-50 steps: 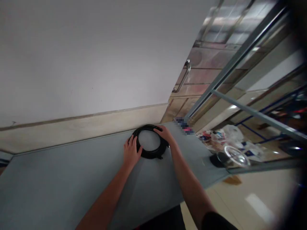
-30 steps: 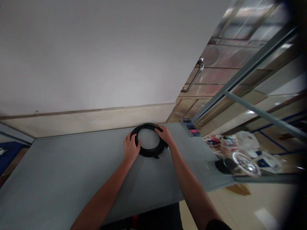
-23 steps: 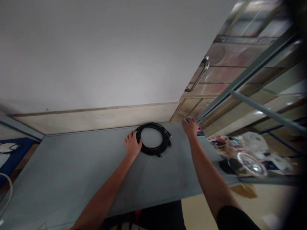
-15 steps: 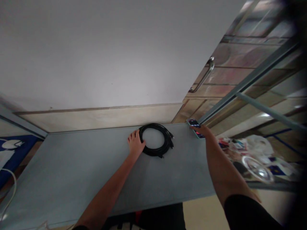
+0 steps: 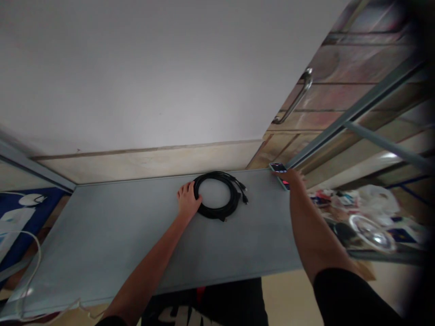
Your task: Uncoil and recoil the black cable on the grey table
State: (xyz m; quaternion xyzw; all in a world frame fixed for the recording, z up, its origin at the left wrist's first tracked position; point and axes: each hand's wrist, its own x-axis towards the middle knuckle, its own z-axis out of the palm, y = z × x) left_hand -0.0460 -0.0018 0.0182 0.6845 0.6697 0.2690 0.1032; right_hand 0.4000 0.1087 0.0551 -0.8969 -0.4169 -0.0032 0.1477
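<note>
A ring of black cable (image 5: pixel 217 213) was seen flat on the grey table (image 5: pixel 118 226), round, with no long axis, 2 plugs (image 5: pixel 245 199) pointed right. Its left edge was touched by the left hand (image 5: pixel 187 198), fingers half curled; whether it was gripped could not be told. Well to the right, at the far corner, a phone (image 5: pixel 278 168) was slanted from far left to near right, crossed by the right hand's thumb; how tightly its fingers were closed could not be told.
</note>
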